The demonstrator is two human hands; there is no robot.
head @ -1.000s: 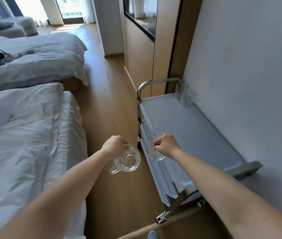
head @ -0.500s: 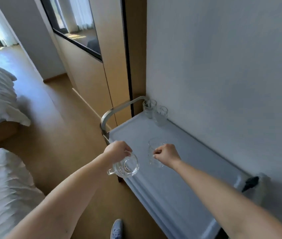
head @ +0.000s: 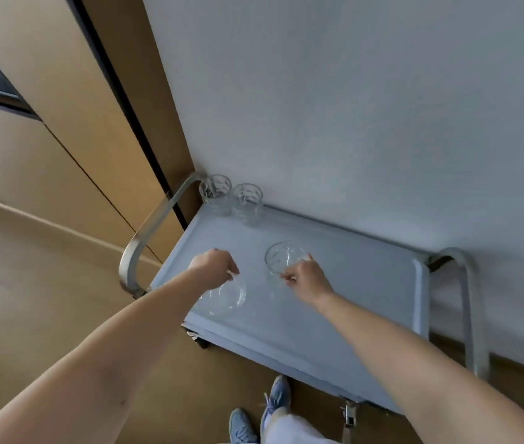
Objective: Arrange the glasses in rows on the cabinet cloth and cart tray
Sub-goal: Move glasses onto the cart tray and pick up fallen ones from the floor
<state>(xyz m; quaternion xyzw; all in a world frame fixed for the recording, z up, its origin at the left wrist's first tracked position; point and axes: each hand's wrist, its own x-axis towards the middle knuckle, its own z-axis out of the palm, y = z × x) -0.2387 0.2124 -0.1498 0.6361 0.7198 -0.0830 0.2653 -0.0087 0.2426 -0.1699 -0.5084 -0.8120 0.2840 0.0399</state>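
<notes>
Both grips now over the grey cart tray (head: 366, 283) instead of beside it, left grip (head: 214, 265) pinching a clear handled glass mug (head: 226, 298), right grip (head: 305, 278) pinching a clear cut-glass tumbler (head: 284, 258), so set-down by the back-corner pair of clear glasses (head: 216, 195) looks next imo.

Both forearms stretch forward; the left hand (head: 213, 266) pinches the nearer glass (head: 226, 298) by its rim, the right hand (head: 308, 279) the farther glass (head: 281, 256).

A pale textured wall (head: 350, 107) meets tan wood panelling (head: 71, 91) with a black strip (head: 119, 91), above a wood floor (head: 30, 299).
</notes>
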